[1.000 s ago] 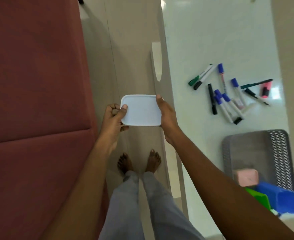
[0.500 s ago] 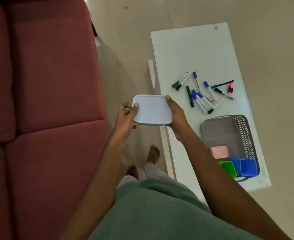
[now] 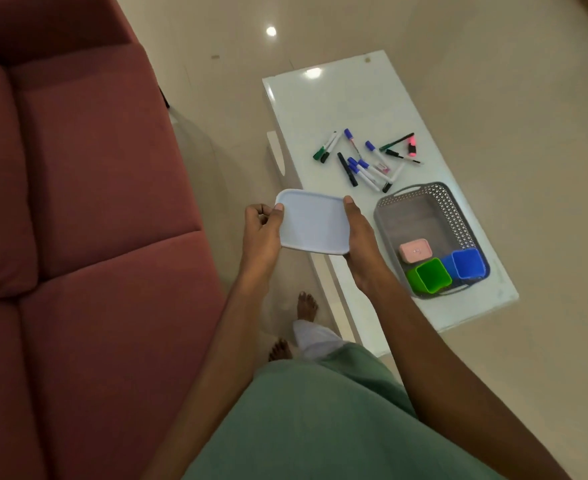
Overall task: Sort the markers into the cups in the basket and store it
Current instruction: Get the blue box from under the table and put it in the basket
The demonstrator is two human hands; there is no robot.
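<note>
Both hands hold a flat white lid [image 3: 315, 223] over the floor beside the table: my left hand [image 3: 263, 230] grips its left edge, my right hand [image 3: 360, 237] its right edge. Several markers [image 3: 363, 161], blue, green, black and one pink, lie scattered on the white table [image 3: 327, 98]. A grey perforated basket [image 3: 420, 209] stands on the table near my right hand. Inside it are a pink cup [image 3: 415, 250], a green cup [image 3: 429, 276] and a blue cup [image 3: 465, 264].
A red sofa [image 3: 88, 220] fills the left side. Between sofa and table runs a narrow strip of beige floor [image 3: 223, 157] where my bare feet [image 3: 306, 306] stand. More floor lies to the right of the table.
The view has pulled back and turned, so the whole table and basket now show. Both hands still hold the lid, which sits closer to the table's edge.
</note>
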